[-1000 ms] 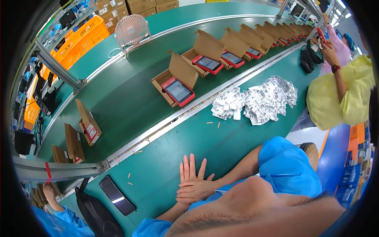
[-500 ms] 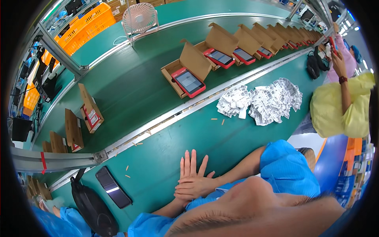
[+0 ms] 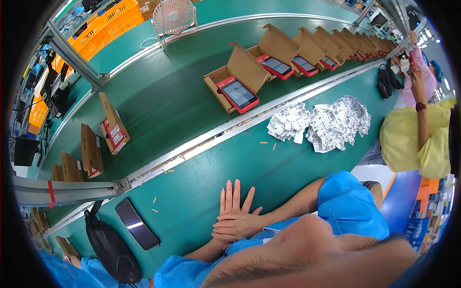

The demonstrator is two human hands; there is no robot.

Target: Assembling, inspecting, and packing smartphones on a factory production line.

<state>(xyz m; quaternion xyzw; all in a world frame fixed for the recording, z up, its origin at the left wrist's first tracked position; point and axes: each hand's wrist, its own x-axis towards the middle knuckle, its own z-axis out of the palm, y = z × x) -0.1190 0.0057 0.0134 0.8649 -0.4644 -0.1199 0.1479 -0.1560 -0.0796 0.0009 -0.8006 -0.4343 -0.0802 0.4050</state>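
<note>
Resting flat on the green table (image 3: pixel 201 192), both hands are stacked near the person's chest, nothing held. One hand lies palm down with fingers straight and pointing away toward the belt; this looks like the left hand (image 3: pixel 234 201), though the forearms cross under the sleeves so which is which is hard to tell. The other, taken as the right hand (image 3: pixel 237 225), lies across its back, fingers loosely curled and pointing left. Both are open, gripping nothing, touching each other and the tabletop only.

Nearest things: a dark phone (image 3: pixel 137 223) lies flat on the table to the left of the hands, well apart, beside a black bag (image 3: pixel 113 252). Small tan scraps (image 3: pixel 154 205) dot the table between phone and hands. Further ahead and to the right, a heap of white printed slips (image 3: pixel 326 122) sits by the metal rail (image 3: pixel 192 149).

Beyond the rail, the green conveyor belt (image 3: pixel 163 101) carries open cardboard boxes, each with a red-edged device on it; the closest open box (image 3: pixel 235 79) is straight ahead, and its red device (image 3: pixel 237 93) faces up. Folded boxes (image 3: pixel 113 127) stand further left on the belt. A white fan (image 3: pixel 174 15) stands behind the belt, orange crates (image 3: pixel 103 24) beside it. On the right, a co-worker in a yellow sleeve (image 3: pixel 415 144) stands at the table.
</note>
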